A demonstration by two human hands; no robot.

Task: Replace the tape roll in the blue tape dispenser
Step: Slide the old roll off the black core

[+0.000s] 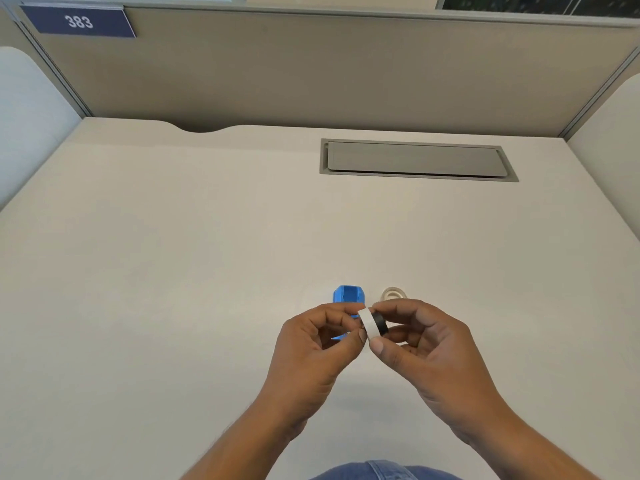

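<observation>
The blue tape dispenser (348,295) lies on the desk just beyond my hands, its near part hidden behind my left fingers. A clear tape roll (393,293) lies flat to its right. Both hands hold a small ring-shaped piece, white on the left side (369,325) and black on the right (380,324), above the desk. My left hand (317,344) pinches the white side with thumb and fingertips. My right hand (429,344) pinches the black side with thumb and forefinger.
A beige desk (173,271) with grey partition walls around it. A grey cable-tray lid (415,160) is set into the desk at the back right. A sign reading 383 (79,21) hangs top left.
</observation>
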